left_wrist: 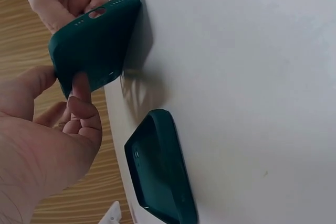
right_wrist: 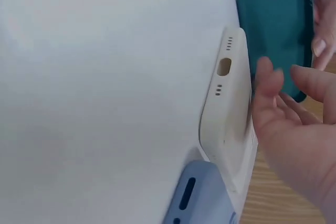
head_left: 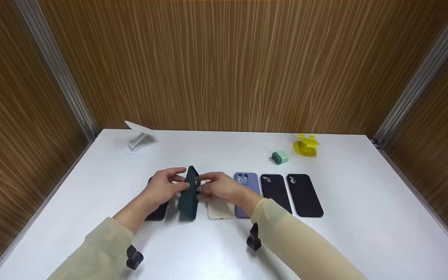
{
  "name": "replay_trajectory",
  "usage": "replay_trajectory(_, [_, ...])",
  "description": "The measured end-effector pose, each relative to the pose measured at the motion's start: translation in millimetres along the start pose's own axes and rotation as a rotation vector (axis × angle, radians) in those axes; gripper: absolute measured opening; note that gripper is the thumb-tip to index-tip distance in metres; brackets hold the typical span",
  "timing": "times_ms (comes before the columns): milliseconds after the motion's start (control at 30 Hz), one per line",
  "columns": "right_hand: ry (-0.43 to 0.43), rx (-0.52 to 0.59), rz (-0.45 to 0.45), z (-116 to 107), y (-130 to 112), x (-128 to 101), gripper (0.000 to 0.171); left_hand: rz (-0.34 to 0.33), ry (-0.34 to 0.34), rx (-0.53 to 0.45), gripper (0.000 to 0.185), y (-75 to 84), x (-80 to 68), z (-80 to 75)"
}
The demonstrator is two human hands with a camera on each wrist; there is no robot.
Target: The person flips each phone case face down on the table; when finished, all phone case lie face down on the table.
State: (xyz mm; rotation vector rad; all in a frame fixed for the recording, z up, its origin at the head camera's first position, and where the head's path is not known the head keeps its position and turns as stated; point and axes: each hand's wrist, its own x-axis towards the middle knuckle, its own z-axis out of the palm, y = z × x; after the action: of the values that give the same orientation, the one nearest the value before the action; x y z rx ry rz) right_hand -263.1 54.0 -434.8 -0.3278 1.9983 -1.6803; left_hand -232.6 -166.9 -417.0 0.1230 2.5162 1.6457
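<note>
Fingers of both hands pinch a dark green phone case [head_left: 189, 192] tipped up on its long edge.

Left hand [head_left: 163, 188] has thumb and fingertips on one face, right hand [head_left: 218, 187] meets it from the other side; the case stands on edge on the white table [head_left: 364, 202], in the row between a dark case [head_left: 158, 212] lying partly under the left wrist and a cream case [head_left: 220, 210]. Beyond those lie a lilac case [head_left: 246, 182] and two black ones [head_left: 303, 194], all matte, soft-looking, with rounded corners. Further back sit a mint green charger cube [head_left: 281, 157], a glossy yellow stand [head_left: 306, 146] and a white folding stand [head_left: 140, 136]. Smooth tabletop, wood-grain panel walls [head_left: 224, 66] with metal corner strips.
</note>
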Motion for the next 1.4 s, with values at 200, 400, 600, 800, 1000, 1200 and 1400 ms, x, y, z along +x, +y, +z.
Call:
replay_trajectory(200, [-0.036, 0.307, 0.087, -3.5, 0.8, -3.5, 0.052, -0.001, -0.041, -0.058, 0.059, -2.6, 0.5, 0.4])
replay_trajectory(400, [-0.051, 0.378, 0.076, -5.0, 3.2, -6.5, 0.054, -0.009, -0.096, -0.135, 0.059, -2.9, -0.9, 3.5])
replay_trajectory(600, [-0.047, 0.420, 0.052, -5.6, 5.0, -10.1, 0.056, -0.026, -0.145, -0.164, 0.055, -6.1, -1.8, 5.7])
replay_trajectory(800, [-0.037, 0.426, 0.037, -5.8, 6.4, -11.9, 0.056, -0.001, -0.198, -0.201, 0.053, -10.5, -2.0, 9.4])
replay_trajectory(1000, [-0.027, 0.406, 0.015, -4.8, 7.6, -13.2, 0.057, 0.003, -0.195, -0.215, 0.052, -13.3, -2.5, 14.6])
replay_trajectory(1200, [0.018, 0.356, 0.028, -4.0, 7.3, -14.2, 0.058, 0.022, -0.182, -0.168, 0.052, -15.4, -1.8, 19.1])
replay_trajectory(1400, [0.058, 0.284, 0.048, -4.3, 6.6, -14.9, 0.061, 0.036, -0.180, -0.170, 0.052, -16.3, -0.8, 22.1])
